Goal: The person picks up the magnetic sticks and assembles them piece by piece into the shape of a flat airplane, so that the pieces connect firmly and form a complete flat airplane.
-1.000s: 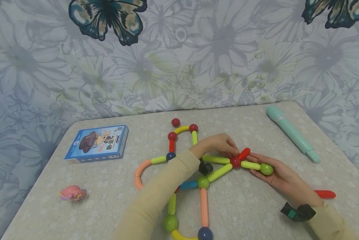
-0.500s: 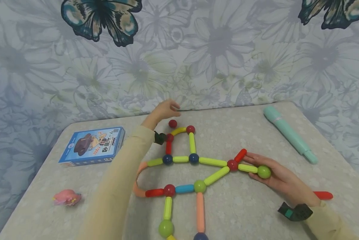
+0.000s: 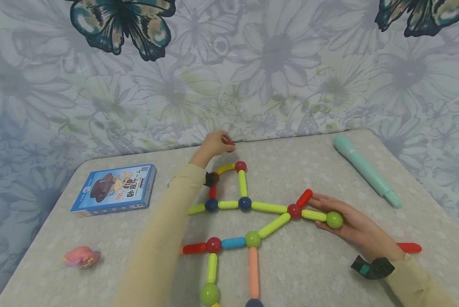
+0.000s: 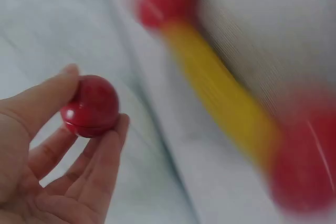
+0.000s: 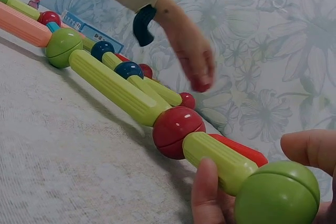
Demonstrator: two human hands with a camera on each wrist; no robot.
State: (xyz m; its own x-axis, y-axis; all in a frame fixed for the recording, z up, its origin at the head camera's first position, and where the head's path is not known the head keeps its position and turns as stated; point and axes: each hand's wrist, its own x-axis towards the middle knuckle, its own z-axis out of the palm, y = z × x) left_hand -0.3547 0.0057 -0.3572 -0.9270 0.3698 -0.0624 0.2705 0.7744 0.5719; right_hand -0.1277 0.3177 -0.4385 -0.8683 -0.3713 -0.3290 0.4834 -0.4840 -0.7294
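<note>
My left hand (image 3: 215, 144) pinches a red ball (image 4: 92, 106) between thumb and fingers, above the far edge of the table. Below it lies a flat figure of magnetic sticks and balls, with a yellow curved stick (image 4: 220, 93) between two red balls, blurred in the left wrist view. My right hand (image 3: 352, 224) holds the figure's right tip, its thumb against a yellow-green stick (image 5: 220, 161) and a green ball (image 5: 278, 195) over the palm. A red ball (image 3: 294, 211) joins that stick to a short red stick (image 3: 304, 198) and two longer yellow-green ones.
A blue game box (image 3: 114, 187) and a pink toy figure (image 3: 81, 256) lie at left. The mint-green tube (image 3: 365, 170) rests at the back right, and a loose red stick (image 3: 410, 247) lies beside my right wrist. A floral fabric backdrop (image 3: 275, 85) rises behind the table.
My left hand has left the figure's right junction, travelled left and back, and picked up the loose red ball from the table. My right hand stays at the tip.
</note>
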